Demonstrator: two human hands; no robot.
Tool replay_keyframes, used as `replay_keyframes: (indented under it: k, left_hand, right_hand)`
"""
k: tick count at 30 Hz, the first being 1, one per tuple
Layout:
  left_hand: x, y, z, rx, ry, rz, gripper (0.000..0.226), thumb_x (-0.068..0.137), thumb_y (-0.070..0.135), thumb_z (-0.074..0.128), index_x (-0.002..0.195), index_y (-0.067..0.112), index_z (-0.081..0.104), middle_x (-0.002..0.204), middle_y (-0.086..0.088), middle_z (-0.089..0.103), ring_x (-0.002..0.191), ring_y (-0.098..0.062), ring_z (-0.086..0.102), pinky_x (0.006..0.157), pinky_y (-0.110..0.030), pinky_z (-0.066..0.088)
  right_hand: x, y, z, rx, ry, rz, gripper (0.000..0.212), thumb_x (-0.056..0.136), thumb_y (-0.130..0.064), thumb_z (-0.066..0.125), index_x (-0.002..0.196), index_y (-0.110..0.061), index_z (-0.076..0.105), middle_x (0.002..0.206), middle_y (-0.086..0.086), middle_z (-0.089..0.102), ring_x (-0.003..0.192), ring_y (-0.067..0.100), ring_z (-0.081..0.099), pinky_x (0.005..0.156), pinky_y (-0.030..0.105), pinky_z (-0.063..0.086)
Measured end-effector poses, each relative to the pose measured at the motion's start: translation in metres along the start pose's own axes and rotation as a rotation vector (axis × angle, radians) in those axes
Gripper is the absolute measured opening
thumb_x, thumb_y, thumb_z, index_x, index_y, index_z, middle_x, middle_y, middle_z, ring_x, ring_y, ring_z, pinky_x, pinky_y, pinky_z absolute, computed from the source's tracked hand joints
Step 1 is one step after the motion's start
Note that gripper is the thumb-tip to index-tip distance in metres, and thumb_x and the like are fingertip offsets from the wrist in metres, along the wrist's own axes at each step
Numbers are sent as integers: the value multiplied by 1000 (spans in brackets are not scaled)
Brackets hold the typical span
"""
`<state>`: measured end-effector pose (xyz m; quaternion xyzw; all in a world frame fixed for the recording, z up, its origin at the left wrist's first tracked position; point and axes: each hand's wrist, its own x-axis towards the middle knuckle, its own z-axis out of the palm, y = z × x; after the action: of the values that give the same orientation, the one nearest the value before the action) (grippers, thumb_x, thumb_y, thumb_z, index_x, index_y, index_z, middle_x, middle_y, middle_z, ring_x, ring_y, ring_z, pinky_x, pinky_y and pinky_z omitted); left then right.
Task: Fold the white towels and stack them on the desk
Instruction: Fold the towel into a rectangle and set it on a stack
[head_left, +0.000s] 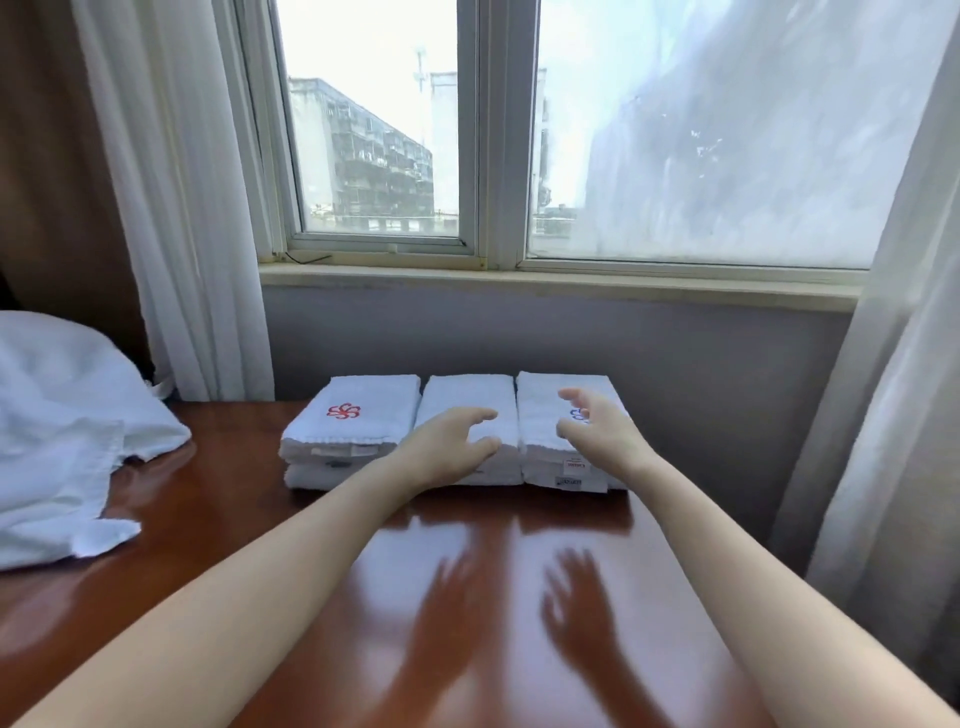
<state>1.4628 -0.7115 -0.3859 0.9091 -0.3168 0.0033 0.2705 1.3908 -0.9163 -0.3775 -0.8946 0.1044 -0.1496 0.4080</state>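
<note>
Three stacks of folded white towels stand side by side at the far edge of the glossy wooden desk (363, 597). The left stack (348, 431) shows a red flower mark on top. The middle stack (465, 397) is plain. The right stack (543, 415) has a blue mark partly hidden by my right hand (597, 431). My left hand (452, 447) hovers in front of the middle stack, fingers relaxed and spread, holding nothing. My right hand hovers over the right stack, also with loose fingers and nothing in it.
A crumpled white cloth (62, 441) lies over the desk's left side. White curtains (176, 197) hang at both sides of the window (483, 130) behind the desk. The grey wall (571, 338) runs right behind the towels.
</note>
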Motion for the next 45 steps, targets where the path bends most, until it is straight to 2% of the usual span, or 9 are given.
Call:
replay_keyframes:
  k: [3, 7, 11, 15, 19, 24, 33, 41, 45]
  left_hand:
    - [-36, -13, -19, -40, 21, -37, 53, 96, 35, 57, 146, 24, 45, 148, 3, 48, 136, -10, 43, 114, -31, 32]
    - [-88, -39, -45, -8, 43, -112, 59, 93, 38, 59, 148, 25, 42, 147, 3, 48, 135, -11, 43, 113, -30, 33]
    - [-145, -65, -70, 64, 46, -156, 61, 92, 37, 59, 148, 24, 41, 149, 3, 47, 134, -11, 44, 111, -30, 35]
    - [-202, -97, -99, 148, 73, -248, 62, 93, 43, 56, 150, 30, 35, 154, 6, 39, 138, -13, 40, 110, -34, 37]
    - [-252, -131, -129, 126, 129, -348, 62, 93, 44, 56, 151, 32, 34, 153, 6, 39, 133, -13, 46, 108, -32, 38]
    - [-300, -172, -171, 114, 215, -479, 65, 90, 49, 54, 150, 35, 34, 154, 13, 37, 141, -13, 37, 110, -30, 32]
    - [-327, -255, -243, 119, 400, -607, 63, 93, 44, 56, 150, 33, 33, 159, 7, 29, 141, -16, 36, 103, -27, 36]
    - [-317, -335, -301, 210, 593, -776, 51, 98, 39, 49, 147, 31, 39, 156, 6, 31, 118, -16, 55, 92, -34, 51]
    - [-304, -363, -313, 288, 595, -834, 52, 100, 34, 43, 151, 27, 33, 159, 1, 27, 134, -23, 45, 95, -36, 45]
  right_hand:
    - [-26, -24, 21, -25, -63, -87, 55, 87, -13, 57, 142, -19, 48, 144, 4, 49, 131, 14, 44, 100, 26, 35]
    - [-54, -57, 52, -91, -159, -212, 55, 86, -13, 60, 140, -18, 51, 143, 4, 51, 131, 14, 46, 110, 30, 35]
    - [-77, -93, 89, -200, -247, -309, 56, 85, -16, 60, 140, -19, 50, 144, 2, 49, 130, 15, 46, 103, 21, 35]
    - [-95, -130, 129, -215, -315, -373, 56, 83, -18, 61, 138, -23, 51, 138, 0, 49, 113, 18, 57, 94, 37, 51]
    - [-105, -166, 168, -244, -372, -467, 58, 83, -21, 61, 139, -28, 50, 142, -2, 48, 124, 13, 49, 103, 32, 41]
    - [-108, -213, 214, -261, -410, -561, 58, 83, -25, 61, 139, -31, 49, 142, -3, 45, 116, 13, 53, 95, 31, 47]
    - [-74, -310, 296, -237, -441, -687, 55, 86, -26, 60, 139, -34, 47, 145, -5, 43, 121, 14, 53, 89, 29, 47]
    - [-35, -361, 372, -151, -497, -751, 53, 91, -26, 58, 142, -29, 44, 147, -4, 42, 125, 13, 50, 97, 29, 45]
    - [-20, -374, 405, -63, -518, -744, 53, 91, -25, 60, 141, -28, 45, 146, -3, 42, 123, 12, 50, 93, 27, 43]
